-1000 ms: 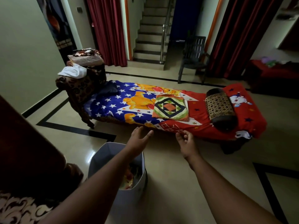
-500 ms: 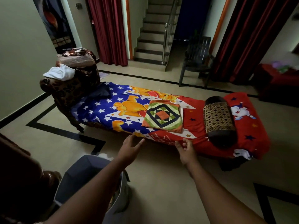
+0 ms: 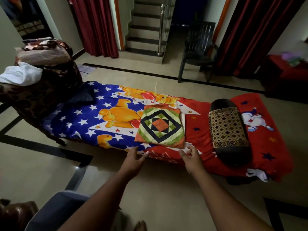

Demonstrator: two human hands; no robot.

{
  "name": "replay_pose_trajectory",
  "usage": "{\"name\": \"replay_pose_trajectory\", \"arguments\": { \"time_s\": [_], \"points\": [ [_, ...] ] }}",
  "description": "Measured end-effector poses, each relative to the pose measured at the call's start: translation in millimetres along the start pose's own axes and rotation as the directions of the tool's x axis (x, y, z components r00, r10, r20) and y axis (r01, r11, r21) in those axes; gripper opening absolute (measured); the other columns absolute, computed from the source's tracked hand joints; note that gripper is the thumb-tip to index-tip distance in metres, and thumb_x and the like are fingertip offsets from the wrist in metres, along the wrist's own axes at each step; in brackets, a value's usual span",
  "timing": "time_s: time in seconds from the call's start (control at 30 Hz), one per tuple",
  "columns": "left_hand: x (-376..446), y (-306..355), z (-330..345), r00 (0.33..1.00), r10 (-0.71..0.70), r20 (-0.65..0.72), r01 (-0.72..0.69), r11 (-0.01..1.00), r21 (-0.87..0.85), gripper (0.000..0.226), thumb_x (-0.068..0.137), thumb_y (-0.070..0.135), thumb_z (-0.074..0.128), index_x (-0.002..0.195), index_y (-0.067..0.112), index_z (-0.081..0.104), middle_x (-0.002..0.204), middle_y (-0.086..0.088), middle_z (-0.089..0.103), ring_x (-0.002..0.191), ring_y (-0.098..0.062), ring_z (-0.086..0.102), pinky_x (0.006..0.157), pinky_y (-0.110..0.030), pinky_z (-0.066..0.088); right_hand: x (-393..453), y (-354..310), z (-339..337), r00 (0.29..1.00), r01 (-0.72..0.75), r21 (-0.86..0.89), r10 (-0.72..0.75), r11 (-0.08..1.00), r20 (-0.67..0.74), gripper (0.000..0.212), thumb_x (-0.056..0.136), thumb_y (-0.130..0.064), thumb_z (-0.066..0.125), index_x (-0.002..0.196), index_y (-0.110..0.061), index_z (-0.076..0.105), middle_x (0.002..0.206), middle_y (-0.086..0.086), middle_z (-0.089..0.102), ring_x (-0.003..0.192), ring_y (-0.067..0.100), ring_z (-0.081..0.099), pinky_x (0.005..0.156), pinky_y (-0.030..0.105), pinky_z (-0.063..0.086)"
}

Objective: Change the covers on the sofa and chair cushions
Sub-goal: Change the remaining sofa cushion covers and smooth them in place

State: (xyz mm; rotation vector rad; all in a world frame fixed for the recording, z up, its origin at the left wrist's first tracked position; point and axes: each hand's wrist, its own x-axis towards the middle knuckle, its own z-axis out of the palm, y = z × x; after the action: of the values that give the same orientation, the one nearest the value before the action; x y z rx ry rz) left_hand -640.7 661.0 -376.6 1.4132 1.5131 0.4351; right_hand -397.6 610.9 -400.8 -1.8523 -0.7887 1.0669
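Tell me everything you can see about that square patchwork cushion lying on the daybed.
The patchwork cushion is square and fairly flat, with an orange centre set in nested diamonds of dark navy and green-and-cream stripes, edged in orange. The fabric looks slightly shiny, like satin. It lies face up on the cartoon bedspread, near the front edge, straddling the blue and red parts. A cream edge peeks out at its right side. Nothing holds it: the left hand and right hand hover just short of its near edge, fingers loose.
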Motion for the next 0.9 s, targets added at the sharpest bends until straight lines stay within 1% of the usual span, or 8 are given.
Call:
{"name": "replay_pose_trajectory", "arguments": {
  "time_s": [0.13, 0.27, 0.37, 0.43, 0.53, 0.67, 0.83, 0.9],
  "points": [
    [69.4, 22.4, 8.4, 0.997, -0.032, 0.069, 0.029, 0.999, 0.041, 0.073, 0.095, 0.048, 0.063, 0.156, 0.02, 0.032, 0.16, -0.011, 0.034, 0.14, -0.026, 0.044, 0.104, -0.041, 0.047, 63.4, -15.5, 3.5, 0.999, -0.011, -0.007, 0.011, 1.0, -0.044, 0.031, 0.094, -0.033, 0.069, 0.118, -0.028, 0.049, 0.125, 0.005, 0.055, 0.115, 0.02, 0.054, 0.095, 0.036, 0.046],
    [131.8, 45.8, 25.2, 0.994, -0.04, 0.103, 0.036, 0.998, 0.043, 0.066, 0.096, 0.044, 0.062, 0.152, 0.021, 0.035, 0.155, -0.01, 0.039, 0.132, -0.026, 0.05, 0.1, -0.041, 0.051, 131.3, -15.8, 7.8, 0.998, -0.061, -0.033, 0.061, 0.998, -0.016, 0.052, 0.094, -0.034, 0.069, 0.138, -0.015, 0.048, 0.125, 0.003, 0.057, 0.116, 0.02, 0.055, 0.1, 0.037, 0.046],
    [176.5, 54.7, 43.3, 0.989, -0.074, 0.131, 0.064, 0.995, 0.081, 0.075, 0.094, 0.052, 0.062, 0.155, 0.023, 0.03, 0.156, -0.008, 0.037, 0.133, -0.027, 0.05, 0.103, -0.045, 0.051, 185.1, -7.3, 7.2, 0.994, -0.108, -0.032, 0.108, 0.994, -0.001, 0.055, 0.096, -0.033, 0.067, 0.142, -0.012, 0.047, 0.122, 0.0, 0.056, 0.115, 0.018, 0.056, 0.101, 0.037, 0.046],
    [216.1, 53.4, 63.3, 0.989, -0.082, 0.12, 0.067, 0.99, 0.121, 0.083, 0.09, 0.06, 0.062, 0.156, 0.022, 0.029, 0.158, -0.008, 0.037, 0.136, -0.027, 0.047, 0.108, -0.047, 0.047, 234.1, 8.7, 6.8, 0.99, -0.138, -0.056, 0.138, 0.989, -0.004, 0.053, 0.095, -0.036, 0.067, 0.139, -0.012, 0.05, 0.125, 0.002, 0.06, 0.113, 0.019, 0.059, 0.101, 0.041, 0.049],
    [267.1, 47.1, 95.7, 0.993, -0.09, 0.081, 0.072, 0.977, 0.202, 0.08, 0.095, 0.055, 0.06, 0.157, 0.015, 0.03, 0.159, -0.009, 0.037, 0.142, -0.027, 0.041, 0.114, -0.042, 0.039, 304.4, 41.4, 5.7, 0.978, -0.207, -0.114, 0.208, 0.972, -0.002, 0.054, 0.095, -0.043, 0.066, 0.138, -0.014, 0.053, 0.132, 0.007, 0.063, 0.116, 0.024, 0.061, 0.1, 0.046, 0.051],
    [327.8, 28.2, 139.9, 0.972, -0.222, 0.07, 0.205, 0.958, 0.199, 0.082, 0.092, 0.062, 0.058, 0.154, 0.015, 0.035, 0.154, -0.01, 0.043, 0.137, -0.027, 0.047, 0.112, -0.047, 0.043, 383.2, 84.5, 6.5, 0.944, -0.306, -0.206, 0.324, 0.93, 0.059, 0.056, 0.097, -0.043, 0.063, 0.142, -0.012, 0.05, 0.134, 0.007, 0.062, 0.122, 0.028, 0.059, 0.102, 0.046, 0.049],
    [384.4, 2.8, 198.8, 0.943, -0.32, 0.094, 0.294, 0.93, 0.22, 0.078, 0.092, 0.059, 0.06, 0.15, 0.01, 0.04, 0.149, -0.011, 0.047, 0.135, -0.028, 0.049, 0.108, -0.032, 0.039, 450.1, 141.8, 15.8, 0.881, -0.403, -0.344, 0.461, 0.848, 0.107, 0.06, 0.095, -0.043, 0.064, 0.144, -0.014, 0.047, 0.141, 0.008, 0.057, 0.126, 0.031, 0.055, 0.103, 0.042, 0.047],
    [398.9, -6.7, 218.8, 0.928, -0.348, 0.131, 0.314, 0.922, 0.228, 0.089, 0.087, 0.071, 0.055, 0.152, 0.013, 0.038, 0.154, -0.012, 0.043, 0.139, -0.028, 0.045, 0.114, -0.04, 0.04, 469.9, 163.3, 20.7, 0.855, -0.44, -0.39, 0.51, 0.809, 0.095, 0.065, 0.093, -0.044, 0.066, 0.145, -0.013, 0.044, 0.143, 0.011, 0.056, 0.127, 0.034, 0.054, 0.104, 0.042, 0.046]
  ]
}}
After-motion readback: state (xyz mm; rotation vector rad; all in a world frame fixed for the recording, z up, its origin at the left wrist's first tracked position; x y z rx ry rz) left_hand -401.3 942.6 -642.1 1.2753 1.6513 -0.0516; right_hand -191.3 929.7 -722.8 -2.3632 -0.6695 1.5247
